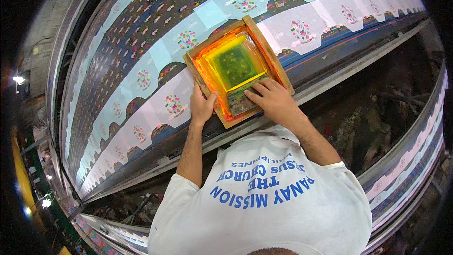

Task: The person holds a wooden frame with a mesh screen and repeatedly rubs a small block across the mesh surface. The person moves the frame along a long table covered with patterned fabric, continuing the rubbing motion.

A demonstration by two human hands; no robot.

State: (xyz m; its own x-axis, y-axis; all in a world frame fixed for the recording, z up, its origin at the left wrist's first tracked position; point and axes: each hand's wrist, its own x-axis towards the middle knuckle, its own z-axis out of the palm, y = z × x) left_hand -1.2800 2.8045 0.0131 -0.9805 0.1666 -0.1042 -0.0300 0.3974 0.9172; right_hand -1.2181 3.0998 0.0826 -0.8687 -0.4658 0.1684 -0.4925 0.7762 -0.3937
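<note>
A wooden screen-printing frame point(276, 56) lies tilted over the row of pale pink cloth pieces. Bright orange and yellow ink coats its inner edges, and a dark green square point(233, 62) shows in the mesh. My left hand point(202, 105) grips the frame's left side, thumb on the wood and fingers along the outer edge. Inside the near end sits an ink-stained, grey-green block that looks like a squeegee point(238, 103). My right hand point(273, 100) is closed over its right part, fingers bent onto its far edge. The cloth under the frame is hidden.
Printed pink pieces point(302, 30) and light blue pieces point(207, 16) with scalloped edges line the long, ink-spotted table. A metal rail point(349, 71) runs along its near edge. Behind me stands another table with similar cloth pieces point(401, 165). Dark clutter lies below, between the tables.
</note>
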